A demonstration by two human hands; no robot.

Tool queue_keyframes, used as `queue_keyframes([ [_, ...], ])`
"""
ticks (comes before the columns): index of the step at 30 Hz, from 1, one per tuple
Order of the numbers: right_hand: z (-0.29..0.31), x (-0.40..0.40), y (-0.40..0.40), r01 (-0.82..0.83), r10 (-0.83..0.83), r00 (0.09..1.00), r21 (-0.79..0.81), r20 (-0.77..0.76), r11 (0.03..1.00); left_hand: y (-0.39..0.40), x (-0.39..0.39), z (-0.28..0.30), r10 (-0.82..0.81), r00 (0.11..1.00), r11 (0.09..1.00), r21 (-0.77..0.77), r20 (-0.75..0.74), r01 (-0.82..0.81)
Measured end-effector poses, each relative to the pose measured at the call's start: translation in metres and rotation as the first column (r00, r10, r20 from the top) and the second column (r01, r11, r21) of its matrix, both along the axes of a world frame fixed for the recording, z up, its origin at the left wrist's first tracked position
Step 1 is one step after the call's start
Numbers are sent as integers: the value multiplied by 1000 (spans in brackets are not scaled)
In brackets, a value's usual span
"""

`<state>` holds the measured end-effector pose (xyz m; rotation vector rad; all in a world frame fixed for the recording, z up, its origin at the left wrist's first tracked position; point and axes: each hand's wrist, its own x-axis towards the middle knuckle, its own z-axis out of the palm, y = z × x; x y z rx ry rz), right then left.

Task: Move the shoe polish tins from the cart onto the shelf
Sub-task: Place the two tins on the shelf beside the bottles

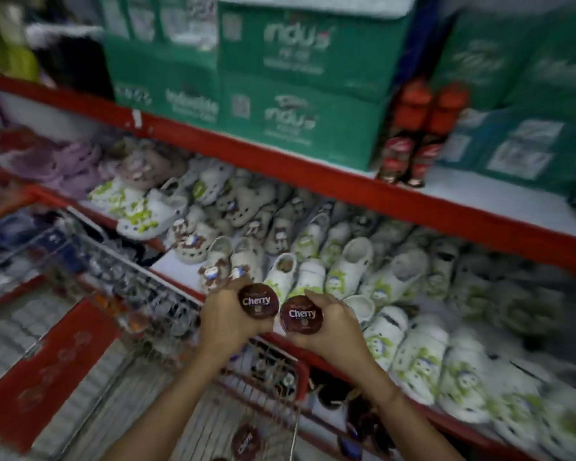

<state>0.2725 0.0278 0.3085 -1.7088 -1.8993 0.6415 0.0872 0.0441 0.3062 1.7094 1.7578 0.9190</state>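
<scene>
Two round shoe polish tins, left tin (259,301) and right tin (301,315), side by side, lids tilted up toward camera, above cart (273,361) edge before shelf (346,188) of clogs (353,261). Tin bodies hidden behind lids; surroundings blurred. Left hand (228,319) and right hand (333,322) each closed around one tin.

"Cherry" in white reads on lid of left tin (258,301), held in left hand (228,319), & again on right tin (302,315) in right hand (330,324); smaller print under each too blurred. Green cartons (300,94) on upper shelf (280,154), near its front edge: "indus" twice, upper & lower box. Carton to their left has wording, unreadable. Red spray cans (416,134) at cartons' right: labels blurred.
</scene>
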Motion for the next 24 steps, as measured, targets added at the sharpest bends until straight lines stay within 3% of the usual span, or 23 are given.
queue_keyframes([
  [9, 144, 117, -3, 254, -262, 965, 175, 21, 951, 43, 119, 138, -261, 964, 949, 200, 58, 245],
  [15, 198, 196, 5, 373, -398, 915, 235, 71, 898, 66, 204, 186, -329, 944, 899, 312, 19, 307],
  [24, 204, 271, 78, 497, -508, 852, 106, 131, 861, 131, 308, 189, -292, 952, 946, 119, -95, 302],
])
